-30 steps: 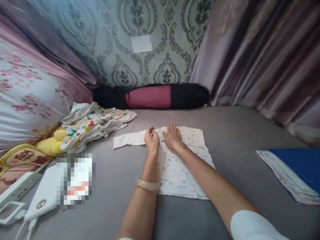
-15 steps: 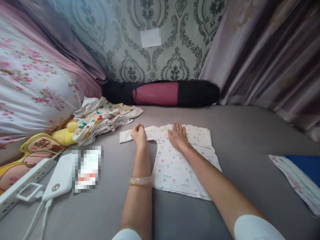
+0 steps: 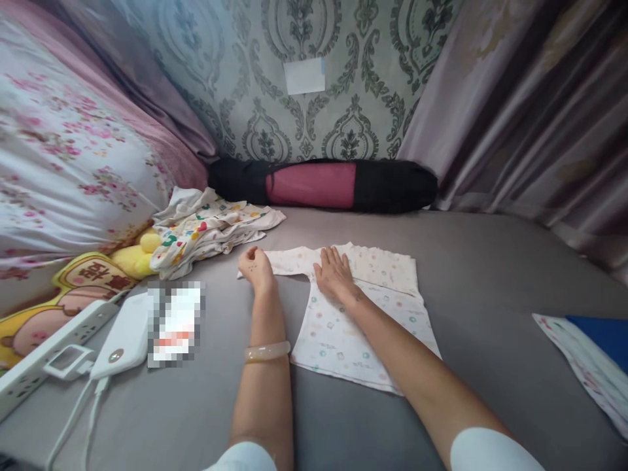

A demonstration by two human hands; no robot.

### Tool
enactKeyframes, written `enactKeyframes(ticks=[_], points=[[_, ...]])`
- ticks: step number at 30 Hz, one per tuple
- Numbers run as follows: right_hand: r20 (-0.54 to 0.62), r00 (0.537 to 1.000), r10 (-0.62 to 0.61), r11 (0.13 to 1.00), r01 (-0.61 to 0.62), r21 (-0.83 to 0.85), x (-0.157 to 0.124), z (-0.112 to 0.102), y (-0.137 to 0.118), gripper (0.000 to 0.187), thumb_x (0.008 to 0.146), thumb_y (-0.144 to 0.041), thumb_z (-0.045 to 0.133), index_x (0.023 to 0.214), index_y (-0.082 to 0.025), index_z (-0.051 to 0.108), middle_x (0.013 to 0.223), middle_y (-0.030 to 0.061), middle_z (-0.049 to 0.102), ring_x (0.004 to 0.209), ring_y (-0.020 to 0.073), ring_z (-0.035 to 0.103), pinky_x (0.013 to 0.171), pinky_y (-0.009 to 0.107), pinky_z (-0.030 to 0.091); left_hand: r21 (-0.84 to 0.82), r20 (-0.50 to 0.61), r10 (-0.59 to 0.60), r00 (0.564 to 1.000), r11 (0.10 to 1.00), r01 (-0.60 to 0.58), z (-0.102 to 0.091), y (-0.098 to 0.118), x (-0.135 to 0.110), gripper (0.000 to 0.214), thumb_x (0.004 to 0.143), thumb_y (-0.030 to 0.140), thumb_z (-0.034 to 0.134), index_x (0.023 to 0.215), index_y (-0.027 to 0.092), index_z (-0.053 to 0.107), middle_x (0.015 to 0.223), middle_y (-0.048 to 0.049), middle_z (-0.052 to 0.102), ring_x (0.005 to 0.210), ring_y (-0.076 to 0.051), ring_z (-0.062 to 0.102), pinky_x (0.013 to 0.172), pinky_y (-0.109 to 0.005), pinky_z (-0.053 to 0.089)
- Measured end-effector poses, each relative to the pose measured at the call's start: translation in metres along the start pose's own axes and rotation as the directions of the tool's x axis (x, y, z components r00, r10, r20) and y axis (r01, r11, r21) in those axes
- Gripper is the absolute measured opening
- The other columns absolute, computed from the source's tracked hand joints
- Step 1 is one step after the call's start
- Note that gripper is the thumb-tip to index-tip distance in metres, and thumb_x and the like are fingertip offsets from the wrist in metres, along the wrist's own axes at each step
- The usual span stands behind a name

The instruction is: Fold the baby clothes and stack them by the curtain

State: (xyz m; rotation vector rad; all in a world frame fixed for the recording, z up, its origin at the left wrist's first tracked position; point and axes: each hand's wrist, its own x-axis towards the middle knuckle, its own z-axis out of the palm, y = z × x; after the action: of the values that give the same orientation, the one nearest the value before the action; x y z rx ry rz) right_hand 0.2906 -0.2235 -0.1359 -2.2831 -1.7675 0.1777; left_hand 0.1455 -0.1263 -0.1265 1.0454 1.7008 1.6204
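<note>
A small white long-sleeved shirt [image 3: 338,337] with a pastel print lies on the grey sheet before me. Its right sleeve is folded in across the chest, and its left sleeve stretches out to the left. My left hand [image 3: 256,267] is closed at the end of that outstretched sleeve, fingers curled on the cuff. Flat on the upper chest, by the sleeve's base, rests my right hand [image 3: 335,273], fingers extended and pressing the fabric. A pale bangle circles my left wrist.
A pile of printed baby clothes [image 3: 206,229] lies back left, near a yellow plush toy [image 3: 132,260]. At left are a power strip [image 3: 53,350] and a white power bank [image 3: 126,337]. A black and pink bag [image 3: 314,185] lies along the wall. Folded cloth [image 3: 579,366] is at right.
My left hand has slid left along the sleeve to its cuff. My right hand has shifted slightly left on the chest, still flat. The view has turned a little.
</note>
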Motion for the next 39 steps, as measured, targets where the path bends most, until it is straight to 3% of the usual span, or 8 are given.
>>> enactKeyframes(ticks=[3,7,16,26,31,34,36,39], points=[[-0.017,1.000,-0.009,1.000,0.009,-0.011,-0.001,0.005,0.002,0.062,0.099,-0.038,0.021,0.150,-0.004,0.029,0.158,0.0128,0.028,0.147,0.0233,0.016,0.119,0.043,0.007,0.029,-0.075,-0.084,0.994,0.996,0.086,-0.007,-0.001,0.005,0.029,0.071,0.018,0.047,0.094,0.014,0.064,0.089,-0.0073,0.066,0.090,-0.021,0.064,0.088,-0.035,0.050],[-0.058,0.998,-0.022,0.999,0.020,-0.038,0.000,0.009,0.004,0.061,0.099,-0.037,0.022,0.149,-0.004,0.032,0.157,0.0131,0.029,0.146,0.0237,0.019,0.119,0.043,0.008,0.144,-0.094,-0.109,0.990,0.982,0.122,-0.014,0.002,0.006,0.027,0.075,0.018,0.047,0.097,0.015,0.063,0.095,-0.0096,0.067,0.095,-0.023,0.065,0.090,-0.035,0.049],[-0.101,0.994,-0.047,0.997,0.041,-0.062,0.000,0.013,0.006,0.061,0.098,-0.036,0.022,0.148,-0.004,0.035,0.155,0.0132,0.034,0.145,0.0251,0.022,0.118,0.045,0.012,0.572,-0.166,0.043,0.985,0.818,0.061,-0.025,-0.003,-0.001,0.029,0.079,0.027,0.054,0.106,0.019,0.060,0.114,-0.0190,0.064,0.113,-0.038,0.056,0.090,-0.053,0.045],[-0.067,0.996,-0.066,0.997,0.064,-0.036,0.004,0.014,0.013,0.057,0.100,-0.035,0.021,0.147,-0.007,0.037,0.155,0.0126,0.034,0.146,0.0241,0.022,0.118,0.044,0.012,0.729,-0.024,0.004,1.000,0.684,0.015,-0.029,0.002,-0.003,0.029,0.081,0.024,0.057,0.108,0.013,0.057,0.122,-0.0250,0.057,0.121,-0.038,0.050,0.094,-0.053,0.042],[0.009,0.995,-0.096,0.995,0.096,0.013,0.004,0.006,0.021,0.056,0.099,-0.033,0.021,0.147,-0.009,0.037,0.157,0.0103,0.030,0.146,0.0221,0.020,0.119,0.042,0.014,0.708,0.027,-0.034,0.999,0.706,0.005,-0.030,0.000,-0.001,0.019,0.083,0.023,0.053,0.098,0.015,0.062,0.117,-0.0236,0.062,0.122,-0.038,0.051,0.098,-0.053,0.039],[0.028,0.994,-0.107,0.994,0.106,0.006,0.003,0.003,0.022,0.056,0.099,-0.033,0.024,0.148,-0.008,0.036,0.157,0.0108,0.029,0.147,0.0223,0.020,0.119,0.041,0.013,0.633,0.035,-0.050,0.998,0.774,0.017,-0.031,0.002,0.004,0.015,0.080,0.023,0.055,0.091,0.016,0.062,0.111,-0.0222,0.064,0.118,-0.037,0.055,0.098,-0.051,0.041],[0.025,0.994,-0.106,0.994,0.106,-0.004,0.002,0.003,0.021,0.056,0.099,-0.033,0.023,0.148,-0.008,0.035,0.158,0.0106,0.029,0.147,0.0225,0.019,0.119,0.041,0.012,0.483,0.032,-0.069,0.997,0.874,0.045,-0.030,0.006,0.011,0.014,0.076,0.023,0.057,0.088,0.016,0.060,0.100,-0.0178,0.067,0.107,-0.033,0.061,0.092,-0.047,0.046],[0.018,0.995,-0.099,0.995,0.099,-0.012,0.000,0.003,0.017,0.056,0.099,-0.033,0.023,0.149,-0.009,0.034,0.158,0.0101,0.029,0.147,0.0230,0.019,0.119,0.042,0.012,0.071,0.060,-0.144,0.988,0.988,0.139,-0.030,0.015,0.019,0.012,0.070,0.023,0.058,0.080,0.016,0.057,0.076,-0.0052,0.064,0.080,-0.023,0.066,0.075,-0.037,0.053]])
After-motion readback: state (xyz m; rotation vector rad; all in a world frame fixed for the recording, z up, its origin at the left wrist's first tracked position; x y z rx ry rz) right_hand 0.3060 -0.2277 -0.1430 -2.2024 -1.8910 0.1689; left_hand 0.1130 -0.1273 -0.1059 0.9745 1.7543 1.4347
